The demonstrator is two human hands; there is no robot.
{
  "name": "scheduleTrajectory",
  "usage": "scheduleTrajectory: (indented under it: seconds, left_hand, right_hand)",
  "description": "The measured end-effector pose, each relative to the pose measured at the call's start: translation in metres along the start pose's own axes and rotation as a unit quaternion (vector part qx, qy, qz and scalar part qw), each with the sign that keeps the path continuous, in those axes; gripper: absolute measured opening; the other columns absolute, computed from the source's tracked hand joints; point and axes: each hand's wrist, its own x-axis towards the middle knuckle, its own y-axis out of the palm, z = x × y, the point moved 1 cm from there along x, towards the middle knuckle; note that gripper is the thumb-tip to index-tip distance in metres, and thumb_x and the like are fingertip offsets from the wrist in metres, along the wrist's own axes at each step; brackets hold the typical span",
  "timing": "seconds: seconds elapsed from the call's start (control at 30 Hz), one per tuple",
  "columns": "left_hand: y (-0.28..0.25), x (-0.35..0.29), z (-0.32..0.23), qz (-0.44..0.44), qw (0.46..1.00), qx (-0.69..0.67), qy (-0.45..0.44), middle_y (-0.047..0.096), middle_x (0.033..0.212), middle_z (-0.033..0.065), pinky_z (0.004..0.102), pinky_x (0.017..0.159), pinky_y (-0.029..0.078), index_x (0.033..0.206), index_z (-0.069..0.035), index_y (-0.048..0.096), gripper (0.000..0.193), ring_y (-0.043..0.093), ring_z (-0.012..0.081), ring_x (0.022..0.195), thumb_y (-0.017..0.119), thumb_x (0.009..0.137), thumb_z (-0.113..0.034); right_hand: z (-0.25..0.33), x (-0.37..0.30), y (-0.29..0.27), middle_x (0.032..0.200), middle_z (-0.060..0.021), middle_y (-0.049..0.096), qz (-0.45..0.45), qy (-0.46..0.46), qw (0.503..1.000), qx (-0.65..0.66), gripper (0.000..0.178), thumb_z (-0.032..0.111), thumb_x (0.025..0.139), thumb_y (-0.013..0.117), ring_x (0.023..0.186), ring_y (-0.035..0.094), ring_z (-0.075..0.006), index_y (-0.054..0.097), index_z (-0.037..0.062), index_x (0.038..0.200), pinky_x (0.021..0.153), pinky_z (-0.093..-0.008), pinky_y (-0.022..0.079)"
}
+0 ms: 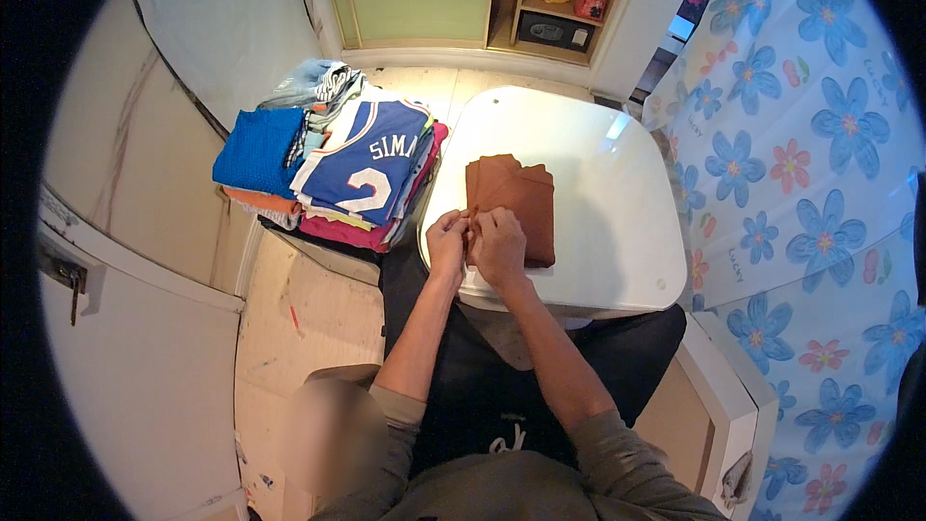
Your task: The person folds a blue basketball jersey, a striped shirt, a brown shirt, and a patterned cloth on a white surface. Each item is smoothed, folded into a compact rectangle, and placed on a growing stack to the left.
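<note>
Your left hand (447, 243) bent its fingertips in a pinch at the left edge of the brown garment (531, 203), while your right hand (499, 243) lay over the near-left part of the same garment, its fingers curled toward that edge; because the knuckles hid the contact, whether the right fingers had closed on the cloth could not be told. The brown garment, folded into an oblong block, lay left of centre on the white tabletop (617, 222). Had your two hands pulled unevenly, the layers could have slid out of line, for the far edge showed a loose, stepped outline; had the pinch caught only the upper layer, the lower ones could have creased. A drag across so smooth a top could also have skewed the whole block. The brown cloth appeared matt and soft, its right side nearly straight; the tabletop looked hard and glossy, rounded at its corners, with a bright reflection at far right. To the left, beside the tabletop, rose a clothes pile (333, 230), bearing a blue jersey (359, 162) and a coarser-textured blue cloth (253, 150). At right hung a flower-printed curtain (738, 169), thin and sheetlike.
</note>
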Motion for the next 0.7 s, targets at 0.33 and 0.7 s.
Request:
scheduleTrajectory:
  seconds: [0.33,0.7]
  left_hand:
    - [0.006,0.004,-0.011,-0.026,0.999,0.042,-0.023,0.069,0.105,0.0099,0.0291,0.073,0.055,0.123,0.004,0.061,0.027,0.066,0.0167,0.086,0.063,0.098,-0.006]
    - [0.04,-0.031,-0.043,-0.062,0.779,0.6,0.17,0.071,0.099,0.0267,0.0491,0.083,0.057,0.125,0.0,0.063,0.05,0.071,0.0422,0.093,0.078,0.084,-0.024]
  right_hand:
    - [0.003,-0.016,0.006,0.095,-0.013,0.06,0.056,-0.014,0.998,0.014,0.016,0.009,0.08,0.068,0.093,0.059,-0.0336,0.067,0.0041,0.094,0.08,-0.0469,0.047]
    - [-0.029,-0.017,-0.049,0.146,-0.0163,0.052,0.028,0.074,0.993,-0.091,0.038,0.025,0.096,0.063,0.139,0.044,-0.0405,0.063,0.0064,0.13,0.114,-0.0572,0.036]
